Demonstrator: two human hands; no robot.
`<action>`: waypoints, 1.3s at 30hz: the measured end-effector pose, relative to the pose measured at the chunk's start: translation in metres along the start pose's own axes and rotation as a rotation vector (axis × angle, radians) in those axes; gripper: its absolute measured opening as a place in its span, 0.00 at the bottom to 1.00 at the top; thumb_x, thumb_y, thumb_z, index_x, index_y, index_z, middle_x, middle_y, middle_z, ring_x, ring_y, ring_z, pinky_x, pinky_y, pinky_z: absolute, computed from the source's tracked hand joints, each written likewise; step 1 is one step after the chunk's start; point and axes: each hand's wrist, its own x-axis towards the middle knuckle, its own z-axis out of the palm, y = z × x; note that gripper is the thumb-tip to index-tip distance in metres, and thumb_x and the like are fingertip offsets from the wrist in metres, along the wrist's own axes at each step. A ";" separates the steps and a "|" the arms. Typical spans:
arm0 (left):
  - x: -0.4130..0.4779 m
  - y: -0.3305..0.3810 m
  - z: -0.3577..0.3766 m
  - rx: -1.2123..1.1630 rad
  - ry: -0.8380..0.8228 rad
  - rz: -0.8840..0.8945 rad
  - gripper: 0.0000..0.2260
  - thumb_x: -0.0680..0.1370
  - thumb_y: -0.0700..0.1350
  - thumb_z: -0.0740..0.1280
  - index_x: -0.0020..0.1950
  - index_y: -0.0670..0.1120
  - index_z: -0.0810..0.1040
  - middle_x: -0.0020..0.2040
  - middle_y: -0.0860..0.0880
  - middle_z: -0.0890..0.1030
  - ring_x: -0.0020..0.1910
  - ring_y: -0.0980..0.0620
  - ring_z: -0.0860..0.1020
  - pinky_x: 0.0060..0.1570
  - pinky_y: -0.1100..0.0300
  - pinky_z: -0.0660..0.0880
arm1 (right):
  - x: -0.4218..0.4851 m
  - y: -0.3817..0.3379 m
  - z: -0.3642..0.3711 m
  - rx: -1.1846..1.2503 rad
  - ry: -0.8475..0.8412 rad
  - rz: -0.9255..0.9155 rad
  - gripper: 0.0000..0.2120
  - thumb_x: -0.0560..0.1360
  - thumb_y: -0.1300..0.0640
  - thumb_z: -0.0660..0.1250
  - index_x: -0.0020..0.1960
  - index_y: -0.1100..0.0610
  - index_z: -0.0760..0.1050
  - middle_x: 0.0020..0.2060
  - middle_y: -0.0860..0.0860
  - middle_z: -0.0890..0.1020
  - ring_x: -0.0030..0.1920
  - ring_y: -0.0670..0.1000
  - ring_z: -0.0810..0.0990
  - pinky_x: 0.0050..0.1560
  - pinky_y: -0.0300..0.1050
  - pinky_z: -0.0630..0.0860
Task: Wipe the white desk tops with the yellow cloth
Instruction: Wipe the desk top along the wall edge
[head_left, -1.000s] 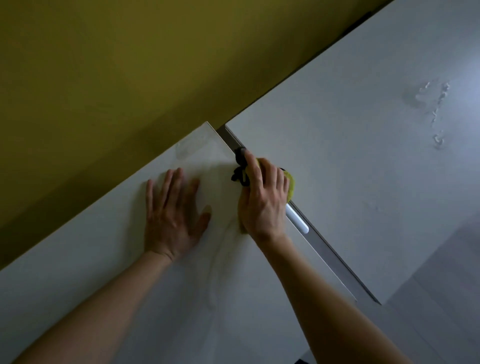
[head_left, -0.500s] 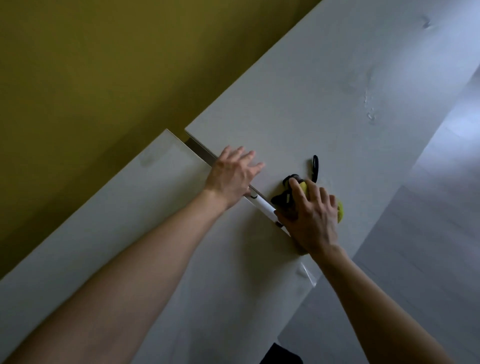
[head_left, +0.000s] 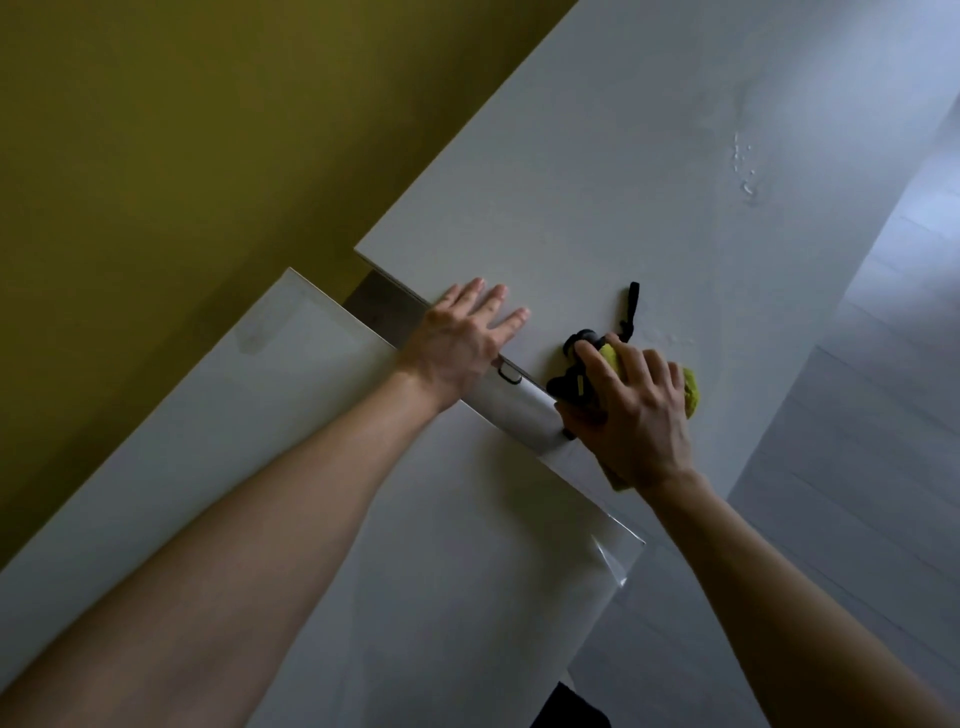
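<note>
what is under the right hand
The yellow cloth, bunched on the white desk top, with a black strapped object beside the thumb. The right hand covers most of the cloth.

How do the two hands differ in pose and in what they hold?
The left hand lies flat with straight, spread fingers; the right hand curls its fingers. The left hand holds nothing; the right hand grips the cloth. Both rest on the same desk top.
</note>
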 end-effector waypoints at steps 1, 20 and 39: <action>0.002 0.000 0.000 -0.003 -0.012 -0.007 0.28 0.86 0.42 0.67 0.86 0.51 0.66 0.83 0.38 0.69 0.81 0.32 0.70 0.80 0.37 0.69 | 0.001 0.001 0.000 0.004 -0.009 0.005 0.34 0.79 0.36 0.73 0.78 0.53 0.74 0.70 0.62 0.77 0.60 0.66 0.77 0.58 0.65 0.74; -0.214 -0.046 0.010 -0.051 0.118 -0.731 0.32 0.86 0.64 0.56 0.88 0.54 0.61 0.89 0.45 0.56 0.89 0.43 0.52 0.84 0.32 0.51 | 0.020 -0.157 0.007 0.532 -0.247 0.014 0.35 0.83 0.30 0.56 0.79 0.54 0.66 0.63 0.53 0.79 0.58 0.59 0.79 0.56 0.57 0.79; -0.216 -0.048 0.018 -0.058 0.275 -0.756 0.33 0.83 0.60 0.66 0.84 0.43 0.70 0.86 0.39 0.64 0.86 0.38 0.62 0.81 0.30 0.58 | 0.191 -0.239 0.060 0.502 -0.626 -0.066 0.37 0.83 0.33 0.65 0.83 0.51 0.61 0.73 0.55 0.77 0.68 0.60 0.79 0.65 0.53 0.75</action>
